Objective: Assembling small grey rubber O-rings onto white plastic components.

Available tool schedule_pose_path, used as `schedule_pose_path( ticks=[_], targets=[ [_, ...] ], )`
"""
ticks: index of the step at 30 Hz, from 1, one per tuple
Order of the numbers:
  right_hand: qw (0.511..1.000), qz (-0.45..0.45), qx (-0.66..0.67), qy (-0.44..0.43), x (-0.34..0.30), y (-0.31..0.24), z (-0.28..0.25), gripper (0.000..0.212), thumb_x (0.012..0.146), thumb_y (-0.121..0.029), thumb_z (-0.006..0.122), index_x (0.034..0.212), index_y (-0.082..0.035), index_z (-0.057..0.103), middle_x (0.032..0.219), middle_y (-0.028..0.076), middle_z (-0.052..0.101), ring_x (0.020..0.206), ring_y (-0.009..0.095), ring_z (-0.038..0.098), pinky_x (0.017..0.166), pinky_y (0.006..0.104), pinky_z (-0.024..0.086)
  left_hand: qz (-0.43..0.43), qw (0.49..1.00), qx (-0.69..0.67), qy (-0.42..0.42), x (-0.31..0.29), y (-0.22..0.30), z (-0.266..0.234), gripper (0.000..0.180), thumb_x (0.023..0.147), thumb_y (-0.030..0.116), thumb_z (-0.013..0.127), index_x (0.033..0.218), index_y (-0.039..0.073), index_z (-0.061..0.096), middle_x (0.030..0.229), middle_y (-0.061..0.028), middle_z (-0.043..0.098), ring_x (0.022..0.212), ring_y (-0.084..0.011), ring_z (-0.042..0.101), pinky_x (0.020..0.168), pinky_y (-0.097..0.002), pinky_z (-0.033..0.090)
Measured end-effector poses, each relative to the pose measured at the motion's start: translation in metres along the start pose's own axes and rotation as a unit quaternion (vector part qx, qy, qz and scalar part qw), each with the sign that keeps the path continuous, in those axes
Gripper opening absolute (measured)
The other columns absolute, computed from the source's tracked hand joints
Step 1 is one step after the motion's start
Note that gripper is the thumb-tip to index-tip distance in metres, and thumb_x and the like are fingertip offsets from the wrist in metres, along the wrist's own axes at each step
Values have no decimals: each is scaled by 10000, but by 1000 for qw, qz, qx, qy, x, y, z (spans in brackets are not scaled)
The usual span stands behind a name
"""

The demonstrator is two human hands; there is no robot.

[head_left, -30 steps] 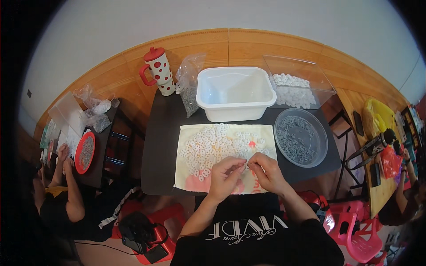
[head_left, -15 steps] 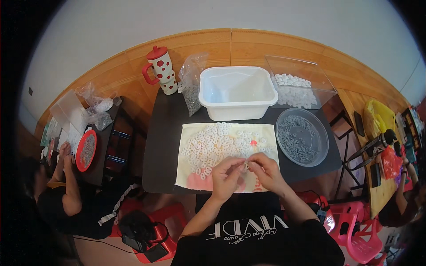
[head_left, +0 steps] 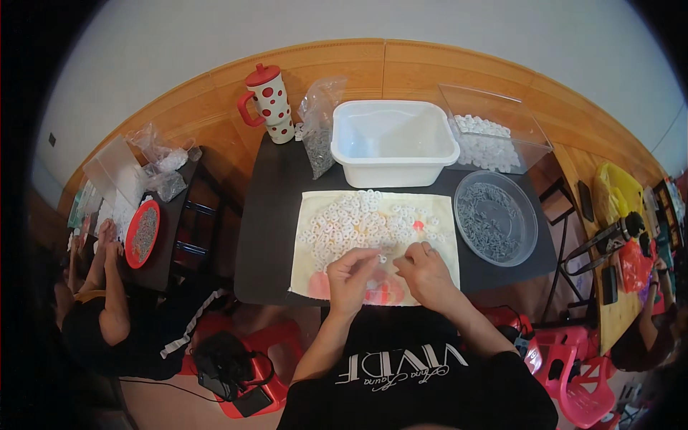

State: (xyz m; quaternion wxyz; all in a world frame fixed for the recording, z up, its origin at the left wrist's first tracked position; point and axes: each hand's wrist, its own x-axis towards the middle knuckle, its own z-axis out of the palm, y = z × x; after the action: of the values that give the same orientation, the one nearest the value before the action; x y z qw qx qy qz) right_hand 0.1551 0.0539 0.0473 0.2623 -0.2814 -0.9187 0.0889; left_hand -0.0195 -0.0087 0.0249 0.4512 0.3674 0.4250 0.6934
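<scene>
My left hand (head_left: 350, 281) is over the front of a cream cloth, with thumb and forefinger pinched together. At their tips is a small white plastic piece with a hole (head_left: 383, 259). A short gap away, my right hand (head_left: 426, 276) has its fingers curled in, and whatever they hold is hidden. Beyond both hands, many small white plastic pieces (head_left: 344, 223) with holes are spread over the cream cloth (head_left: 304, 281). To the right, a round clear tub (head_left: 532, 236) holds many grey, screw-like plugs (head_left: 487, 222).
Behind the cloth stands a white basin (head_left: 394, 174), beside a bag of grey pieces (head_left: 320, 147) and a spotted tumbler (head_left: 271, 104). A clear box (head_left: 527, 140) with white pieces is at the back right. Another person (head_left: 107, 315) sits at the left table, near a red tray (head_left: 129, 247).
My hands, fingertip to fingertip before, have drawn apart. The left has moved slightly left, and the right has turned with its fingers curled. The whole view has shifted slightly.
</scene>
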Motion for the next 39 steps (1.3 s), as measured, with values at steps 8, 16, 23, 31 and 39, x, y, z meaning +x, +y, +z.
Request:
schedule_pose_path(
  ticks=[8, 16, 23, 31, 39],
  targets=[
    [991, 37, 107, 75, -3, 6, 1, 101, 743, -56, 659, 812, -46, 586, 780, 114, 516, 738, 323, 533, 636, 413, 443, 22, 999, 25, 0, 1, 0, 5, 205, 873, -78, 618, 1060, -37, 692, 903, -46, 655, 803, -83, 585, 749, -211, 472],
    [910, 187, 361, 85, -15, 19, -13, 86, 809, 19, 697, 882, 18, 650, 777, 55, 668, 701, 133, 633, 624, 264, 483, 2, 999, 7, -45, 0, 2, 13, 196, 874, -81, 606, 1041, -36, 697, 920, -47, 658, 813, -84, 585, 740, -213, 465],
    [755, 260, 586, 138, 1, 9, -7, 40, 880, 14, 660, 918, 4, 665, 813, 2, 655, 745, 54, 586, 684, 199, 461, 13, 996, 46, -72, -7, -4, 19, 223, 873, -59, 627, 1089, -24, 670, 969, -43, 649, 844, -79, 602, 725, -228, 495],
    [780, 229, 572, 113, -1, 8, -8, 48, 876, 11, 667, 922, 0, 665, 848, -3, 649, 790, 46, 575, 706, 204, 455, 3, 998, 18, -65, -8, 2, 26, 256, 877, -63, 620, 1127, -20, 654, 962, -42, 635, 792, -77, 605, 663, -216, 509],
    [807, 211, 541, 105, -1, 4, -11, 46, 872, 1, 670, 917, 2, 665, 826, -8, 637, 774, 41, 555, 686, 203, 437, 28, 997, 32, -68, -9, 1, 25, 248, 888, -54, 618, 1130, -16, 654, 948, -32, 625, 754, -66, 594, 641, -205, 498]
  ],
)
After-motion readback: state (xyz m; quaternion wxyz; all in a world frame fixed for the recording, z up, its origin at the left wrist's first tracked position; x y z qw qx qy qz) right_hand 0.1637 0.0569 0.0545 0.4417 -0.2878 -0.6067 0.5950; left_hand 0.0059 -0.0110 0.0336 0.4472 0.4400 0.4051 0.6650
